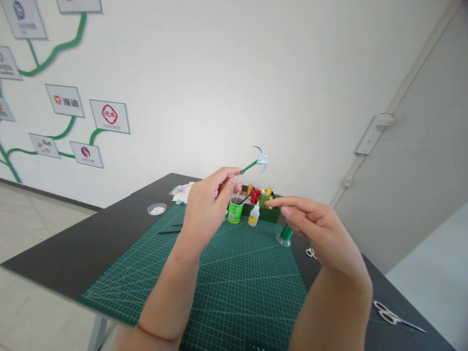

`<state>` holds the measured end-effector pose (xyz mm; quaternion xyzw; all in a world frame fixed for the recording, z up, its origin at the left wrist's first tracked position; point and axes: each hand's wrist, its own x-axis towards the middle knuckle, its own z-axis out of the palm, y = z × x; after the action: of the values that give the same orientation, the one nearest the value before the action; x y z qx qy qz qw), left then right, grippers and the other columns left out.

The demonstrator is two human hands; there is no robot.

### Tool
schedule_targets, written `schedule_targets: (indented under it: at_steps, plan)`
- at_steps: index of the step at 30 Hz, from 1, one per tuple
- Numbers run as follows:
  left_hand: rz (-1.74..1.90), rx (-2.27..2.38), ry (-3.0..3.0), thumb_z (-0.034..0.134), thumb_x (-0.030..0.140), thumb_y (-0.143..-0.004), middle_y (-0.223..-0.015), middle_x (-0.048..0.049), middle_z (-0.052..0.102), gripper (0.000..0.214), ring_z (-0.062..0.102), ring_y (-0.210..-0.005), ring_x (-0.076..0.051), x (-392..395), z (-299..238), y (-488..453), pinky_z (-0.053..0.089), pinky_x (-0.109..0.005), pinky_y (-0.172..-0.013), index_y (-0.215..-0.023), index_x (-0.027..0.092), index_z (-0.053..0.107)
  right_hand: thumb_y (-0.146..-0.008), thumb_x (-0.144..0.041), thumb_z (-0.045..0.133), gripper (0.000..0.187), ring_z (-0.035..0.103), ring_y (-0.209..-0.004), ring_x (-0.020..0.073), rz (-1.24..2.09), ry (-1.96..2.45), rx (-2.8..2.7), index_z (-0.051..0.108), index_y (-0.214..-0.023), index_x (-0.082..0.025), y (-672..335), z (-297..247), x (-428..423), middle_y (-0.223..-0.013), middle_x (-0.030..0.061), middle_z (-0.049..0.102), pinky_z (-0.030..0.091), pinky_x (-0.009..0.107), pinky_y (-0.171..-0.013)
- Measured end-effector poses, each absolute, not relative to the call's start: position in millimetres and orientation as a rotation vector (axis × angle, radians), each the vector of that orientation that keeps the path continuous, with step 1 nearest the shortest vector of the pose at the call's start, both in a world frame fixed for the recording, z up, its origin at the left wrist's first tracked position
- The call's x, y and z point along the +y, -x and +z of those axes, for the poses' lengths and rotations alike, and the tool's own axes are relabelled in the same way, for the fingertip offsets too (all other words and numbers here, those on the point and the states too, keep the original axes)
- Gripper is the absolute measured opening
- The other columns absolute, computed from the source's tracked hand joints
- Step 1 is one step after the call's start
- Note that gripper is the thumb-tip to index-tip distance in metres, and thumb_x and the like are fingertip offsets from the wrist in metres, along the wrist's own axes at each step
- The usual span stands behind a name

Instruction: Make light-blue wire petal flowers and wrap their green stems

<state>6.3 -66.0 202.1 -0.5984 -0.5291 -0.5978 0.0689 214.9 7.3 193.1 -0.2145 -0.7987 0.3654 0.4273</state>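
Note:
My left hand [210, 200] is raised over the cutting mat and pinches the green stem of a small artificial flower [262, 159]. The flower has pale blue petals, some curling outward, and points up to the right. To the right, my right hand [323, 229] hovers with its thumb pressed near the fingers and the index finger reaching left; anything thin between them is too small to make out. A spool of green thread [286, 234] stands just beneath my right fingers, partly covered by them.
A green cutting mat [244, 282] covers much of the black table [109, 239]. Toward the back are a green can [235, 213], a glue bottle [253, 215] and a box [271, 215] of thread spools. A small dish [157, 209] sits left; scissors [391, 316] lie right.

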Motion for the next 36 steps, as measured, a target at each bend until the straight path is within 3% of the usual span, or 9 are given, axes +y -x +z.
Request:
schedule_targets:
  at_steps: [3,7,12,17,20,24,28,32,36]
  plan:
    - [-1.877,-1.587,1.763,0.05,0.029,-0.098,-0.077,0.0012,0.071,0.023,0.055,-0.059,-0.01,-67,203,-5,0.042,-0.025,-0.057,-0.106,0.024,0.072,-0.094,-0.04,0.062,0.025,0.019,-0.048,0.0092,1.027,0.496,-1.768,0.072,-0.107,-0.023,-228,193,11,-0.052,-0.0083,0.022,0.016,0.027,-0.047]
    - [-1.942,-1.566,1.744,0.052,0.029,-0.097,-0.077,0.0011,0.071,0.023,0.055,-0.059,-0.011,-67,203,-4,0.042,-0.025,-0.057,-0.107,0.023,0.072,-0.088,-0.037,0.07,0.027,0.019,-0.048,0.0091,0.999,0.572,-1.541,0.068,-0.11,-0.022,-247,194,20,-0.054,-0.0091,0.021,0.013,0.03,-0.049]
    - [-2.141,-1.495,1.874,0.053,0.027,-0.096,-0.074,-0.0006,0.069,0.021,0.056,-0.062,-0.012,-59,203,-4,0.044,-0.025,-0.06,-0.105,0.021,0.071,-0.075,-0.043,0.071,0.041,0.036,-0.051,0.014,0.597,0.964,-1.424,0.07,-0.111,-0.024,-267,189,42,-0.052,-0.0055,0.04,0.023,0.029,-0.052]
    - [-2.485,-1.289,2.347,0.055,0.029,-0.095,-0.081,-0.0028,0.067,0.018,0.053,-0.067,-0.011,-38,199,-10,0.043,-0.023,-0.064,-0.1,0.019,0.069,-0.076,-0.047,0.059,0.041,0.061,-0.079,0.0274,0.179,1.418,-1.51,0.076,-0.106,-0.024,-269,183,55,-0.087,0.0077,0.071,0.044,0.044,-0.074]
    - [-2.648,-1.186,2.628,0.056,0.031,-0.094,-0.082,-0.0023,0.065,0.017,0.049,-0.065,-0.009,-28,195,-19,0.039,-0.023,-0.062,-0.098,0.018,0.067,-0.082,-0.049,0.06,0.036,0.065,-0.09,0.0284,0.2,1.164,-1.493,0.077,-0.104,-0.026,-251,186,47,-0.097,0.0078,0.074,0.047,0.048,-0.084]
    - [-2.584,-1.182,3.036,0.058,0.032,-0.093,-0.078,-0.0011,0.06,0.018,0.04,-0.058,-0.008,-24,191,-28,0.031,-0.023,-0.055,-0.095,0.017,0.067,-0.088,-0.033,0.065,0.02,0.068,-0.099,0.0232,0.306,0.571,-1.382,0.078,-0.101,-0.026,-219,193,23,-0.105,0.0053,0.075,0.048,0.046,-0.096]
    - [-2.478,-1.181,3.189,0.059,0.032,-0.091,-0.074,-0.0004,0.059,0.019,0.037,-0.057,-0.008,-28,192,-31,0.026,-0.024,-0.052,-0.097,0.016,0.068,-0.09,-0.021,0.053,0.033,0.057,-0.128,0.0284,0.455,0.173,-1.34,0.077,-0.112,-0.03,-207,199,3,-0.128,0.0056,0.068,0.039,0.056,-0.109]
    - [-2.45,-1.108,3.234,0.057,0.026,-0.092,-0.071,0.0007,0.058,0.016,0.037,-0.054,-0.007,-34,195,-32,0.027,-0.022,-0.052,-0.094,0.016,0.069,-0.093,-0.019,0.045,0.039,0.046,-0.139,0.0299,0.413,0.084,-1.454,0.079,-0.108,-0.031,-209,200,-3,-0.135,0.0037,0.065,0.024,0.061,-0.118]
    - [-2.504,-1.081,3.222,0.057,0.024,-0.093,-0.071,0.0007,0.059,0.015,0.037,-0.053,-0.005,-38,196,-33,0.027,-0.02,-0.05,-0.095,0.015,0.069,-0.097,-0.023,0.046,0.036,0.053,-0.134,0.0303,0.373,0.073,-1.459,0.08,-0.105,-0.034,-210,198,-1,-0.127,0.0026,0.07,0.028,0.062,-0.116]
